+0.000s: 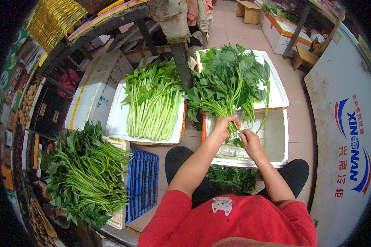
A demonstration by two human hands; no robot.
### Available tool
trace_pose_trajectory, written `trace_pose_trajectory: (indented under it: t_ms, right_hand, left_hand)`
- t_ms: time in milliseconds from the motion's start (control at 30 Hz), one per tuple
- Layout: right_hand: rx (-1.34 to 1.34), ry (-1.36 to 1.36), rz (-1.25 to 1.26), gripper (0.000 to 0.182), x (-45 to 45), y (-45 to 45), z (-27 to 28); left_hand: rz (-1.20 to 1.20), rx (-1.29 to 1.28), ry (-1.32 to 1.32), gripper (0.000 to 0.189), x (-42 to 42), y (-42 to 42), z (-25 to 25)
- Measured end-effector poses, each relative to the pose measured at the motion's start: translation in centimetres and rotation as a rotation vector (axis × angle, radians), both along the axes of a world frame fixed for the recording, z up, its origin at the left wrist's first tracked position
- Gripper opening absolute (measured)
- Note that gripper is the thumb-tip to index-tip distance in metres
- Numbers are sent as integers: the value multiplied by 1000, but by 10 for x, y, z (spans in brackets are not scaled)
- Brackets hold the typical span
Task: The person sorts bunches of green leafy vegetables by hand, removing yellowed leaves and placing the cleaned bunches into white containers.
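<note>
My left hand [225, 126] is closed around the lower stems of a bunch of leafy greens [232, 89], whose dark lobed leaves spread away from me. Close beside it, my right hand [249, 139] pinches a stem end between thumb and fingers. Both hands are above an open white foam box [273, 139] with some clear plastic and a leaf inside. More leaves and stems rest over a white foam lid [276, 89] on the far side of the box. Under the box's near edge, further greens [233, 179] show between my legs.
Pale-stemmed greens [154, 114] lie on a white foam lid [116, 123] to the left. A large leafy pile [89, 176] sits nearer, beside a blue plastic crate [143, 182]. A dark post [181, 64] stands beyond. A white refrigerated cabinet [330, 123] flanks the right.
</note>
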State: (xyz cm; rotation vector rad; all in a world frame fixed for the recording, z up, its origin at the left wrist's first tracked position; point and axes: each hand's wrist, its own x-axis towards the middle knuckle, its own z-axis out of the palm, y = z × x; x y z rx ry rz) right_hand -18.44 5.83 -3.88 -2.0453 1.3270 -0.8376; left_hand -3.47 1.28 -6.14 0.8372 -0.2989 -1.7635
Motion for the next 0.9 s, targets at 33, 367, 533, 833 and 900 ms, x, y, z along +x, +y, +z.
trace_pose_trajectory:
  t_ms: [33,367,533,833,900]
  right_hand:
    - [-55,38,20,15,0,0,0]
    - [-263,171,634,5,6,-11,19]
    - [-255,274,1122,16,46,60,30]
    - [29,284,930,26,-13,66,-21]
    - [44,327,706,13,-7,31,6]
  left_hand:
    - [-14,2,1,11,0,0,2]
    - [-206,165,139,9,22,-1,3]
    - [-85,134,36,9,19,5,11]
    - [-90,3,-134,16,14,9,-10]
    - [-52,-39,-158,12,15,13,-13]
